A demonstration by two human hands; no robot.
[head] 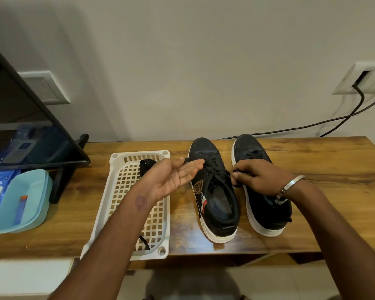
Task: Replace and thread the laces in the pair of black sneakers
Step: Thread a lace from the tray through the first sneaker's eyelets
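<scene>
Left forearm nearest the lens, crossing the white basket [117,191]; left hand [173,176] palm-up, fingers mostly straight, with a black lace end [187,159] at the fingertips over the left sneaker [212,187]. Looks draped or lightly pinched, can't tell which. Probably held out to keep the lace taut and clear of the eyelets.

Going left to right: monitor and a teal lunch box [22,202] at far left, unrelated. Basket sits beside the shoes, likely as a tray for laces; a black lace bundle [146,167] lies at its far end, partly hidden by the left hand, and a lace tip [144,242] shows at the near end, the rest under the forearm. Old or new laces: unclear.

Both sneakers on the counter [323,191], toes to the wall, side by side, openings facing the person for easy access. Left one laced partway up. Right hand [260,178], bangle on wrist, curled, pinching the other lace end just beside the right sneaker [266,211]. That hand covers the right shoe's eyelets, so its lacing is hard to judge.
</scene>
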